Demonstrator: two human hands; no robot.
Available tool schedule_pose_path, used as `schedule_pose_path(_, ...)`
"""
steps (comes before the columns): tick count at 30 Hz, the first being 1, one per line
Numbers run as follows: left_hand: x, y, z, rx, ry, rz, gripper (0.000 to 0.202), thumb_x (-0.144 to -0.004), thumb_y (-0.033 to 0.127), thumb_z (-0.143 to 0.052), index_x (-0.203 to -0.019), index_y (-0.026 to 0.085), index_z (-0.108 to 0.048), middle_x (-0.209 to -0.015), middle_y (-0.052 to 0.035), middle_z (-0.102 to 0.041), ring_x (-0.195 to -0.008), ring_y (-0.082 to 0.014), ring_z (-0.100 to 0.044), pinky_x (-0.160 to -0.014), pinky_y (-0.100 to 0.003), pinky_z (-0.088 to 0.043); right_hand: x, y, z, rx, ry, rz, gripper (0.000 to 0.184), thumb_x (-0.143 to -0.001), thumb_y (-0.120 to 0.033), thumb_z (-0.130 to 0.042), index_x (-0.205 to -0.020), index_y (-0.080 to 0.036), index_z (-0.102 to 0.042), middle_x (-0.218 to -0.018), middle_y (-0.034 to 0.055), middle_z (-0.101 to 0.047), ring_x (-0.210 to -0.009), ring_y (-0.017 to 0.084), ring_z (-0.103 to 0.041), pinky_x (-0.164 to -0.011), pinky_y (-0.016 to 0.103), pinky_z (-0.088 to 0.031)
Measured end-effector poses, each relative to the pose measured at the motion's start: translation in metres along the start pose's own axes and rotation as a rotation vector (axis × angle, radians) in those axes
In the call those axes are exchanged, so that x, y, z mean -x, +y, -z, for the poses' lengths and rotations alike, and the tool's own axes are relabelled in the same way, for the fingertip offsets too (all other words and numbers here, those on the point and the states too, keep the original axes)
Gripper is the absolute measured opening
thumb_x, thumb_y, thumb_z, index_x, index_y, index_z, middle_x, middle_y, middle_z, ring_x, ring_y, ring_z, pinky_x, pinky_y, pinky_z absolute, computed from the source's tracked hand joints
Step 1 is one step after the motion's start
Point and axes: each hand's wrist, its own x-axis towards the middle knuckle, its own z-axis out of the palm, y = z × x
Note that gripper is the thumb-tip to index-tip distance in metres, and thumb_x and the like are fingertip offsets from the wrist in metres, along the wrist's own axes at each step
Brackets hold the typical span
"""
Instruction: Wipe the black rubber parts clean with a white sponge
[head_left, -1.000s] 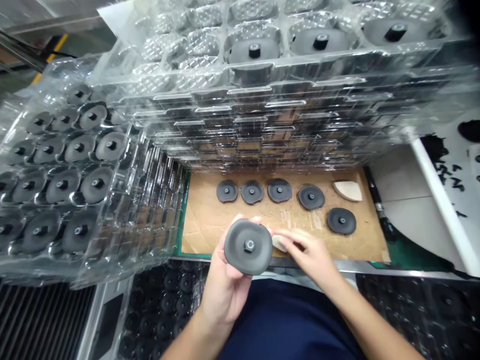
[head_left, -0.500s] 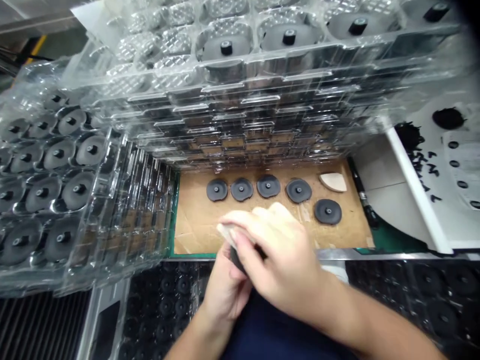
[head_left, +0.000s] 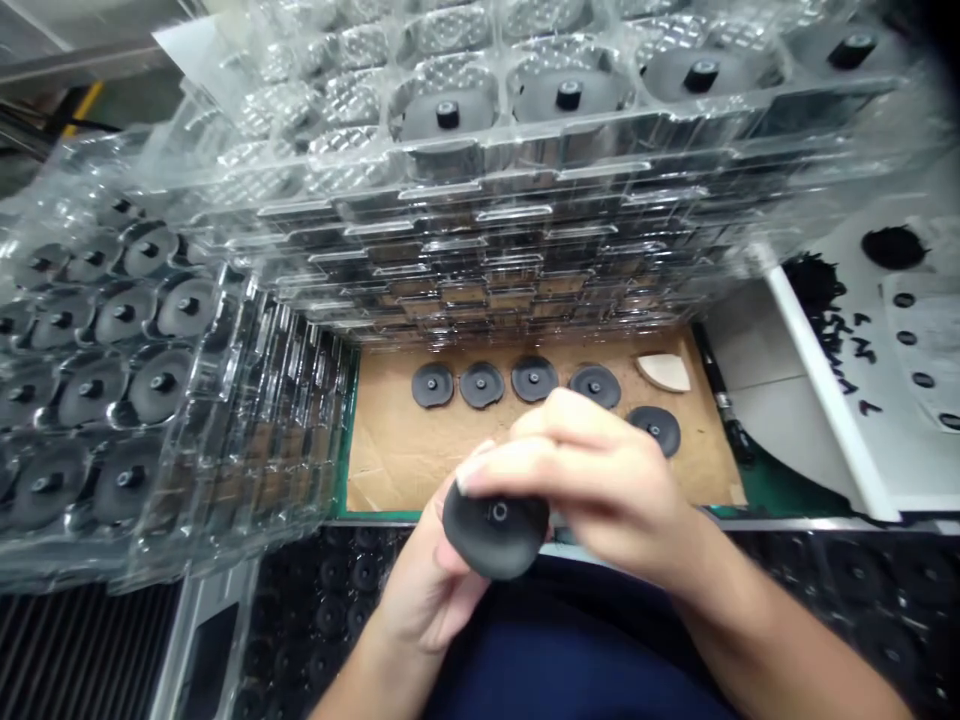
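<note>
Black rubber disc (head_left: 495, 530) gripped in both hands above the bench's near edge

Matte moulded disc, round with soft lobed edges and a small central hub, tilted face-up. Grip closed: left hand (head_left: 424, 600) cups it from below, right hand (head_left: 600, 490) clamps across its upper rim. Five matching discs (head_left: 534, 379) lie on a brown cardboard sheet (head_left: 397, 460) at 12 o'clock; cream wedge (head_left: 664, 372) at 1 o'clock. Clear plastic blister trays (head_left: 480, 195), disc-filled, stand stacked from 9 to 12 o'clock
</note>
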Motion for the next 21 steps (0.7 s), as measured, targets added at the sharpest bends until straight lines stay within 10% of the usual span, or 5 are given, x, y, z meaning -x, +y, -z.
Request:
schedule_pose_path(5, -0.001, 0.007, -0.004, 0.136, -0.053, 0.004, 0.051, -0.059, 0.038, -0.079, -0.108, 0.03, -0.067, -0.12, -0.0022, -0.065, -0.1, -0.0226, -0.066, -0.088, -0.031, -0.052, 0.047, 0.033, -0.022, 0.067, 0.065, -0.563, 0.025, -0.093, -0.024, -0.044, -0.108, -0.023, -0.064, -0.096, 0.0047, -0.068, -0.084, 0.016, -0.063, -0.073, 0.028, -0.05)
schedule_pose_path(10, -0.002, 0.003, 0.002, 0.182, -0.117, 0.037, 0.052, -0.062, 0.038, -0.078, -0.111, 0.028, -0.066, -0.115, -0.0007, -0.069, -0.104, -0.0222, -0.064, -0.09, -0.029, -0.052, 0.115, 0.033, -0.055, 0.091, -0.053, -0.617, 0.027, -0.09, -0.025, -0.045, -0.109, -0.018, -0.063, -0.092, 0.0071, -0.071, -0.083, 0.02, -0.067, -0.072, 0.032, -0.055)
schedule_pose_path(15, -0.002, 0.002, -0.003, 0.152, -0.167, 0.062, 0.047, -0.064, 0.032, -0.079, -0.109, 0.028, -0.066, -0.113, -0.0005, -0.069, -0.1, -0.0217, -0.066, -0.087, -0.029, -0.052, 0.099, 0.021, -0.03, 0.143, 0.07, -0.675, 0.024, -0.09, -0.027, -0.047, -0.107, -0.019, -0.062, -0.103, 0.0078, -0.071, -0.09, 0.021, -0.067, -0.072, 0.031, -0.055)
schedule_pose_path(18, 0.001, -0.001, -0.006, 0.098, -0.152, 0.055, 0.053, -0.061, 0.035, -0.08, -0.11, 0.026, -0.066, -0.11, -0.0026, -0.069, -0.095, -0.022, -0.066, -0.085, -0.03, -0.052, 0.06, -0.003, -0.001, 0.152, 0.253, -0.522, 0.024, -0.09, -0.022, -0.051, -0.112, -0.024, -0.06, -0.108, 0.0035, -0.069, -0.093, 0.016, -0.065, -0.074, 0.026, -0.052)
schedule_pose_path(21, 0.004, -0.007, -0.004, -0.001, -0.098, 0.038, 0.046, -0.06, 0.042, -0.079, -0.1, 0.021, -0.069, -0.104, -0.0045, -0.07, -0.095, -0.0221, -0.064, -0.089, -0.032, -0.049, 0.029, -0.023, 0.007, 0.101, 0.123, -0.108, 0.027, -0.092, -0.016, -0.046, -0.112, -0.024, -0.062, -0.098, 0.0019, -0.071, -0.081, 0.014, -0.063, -0.072, 0.029, -0.046)
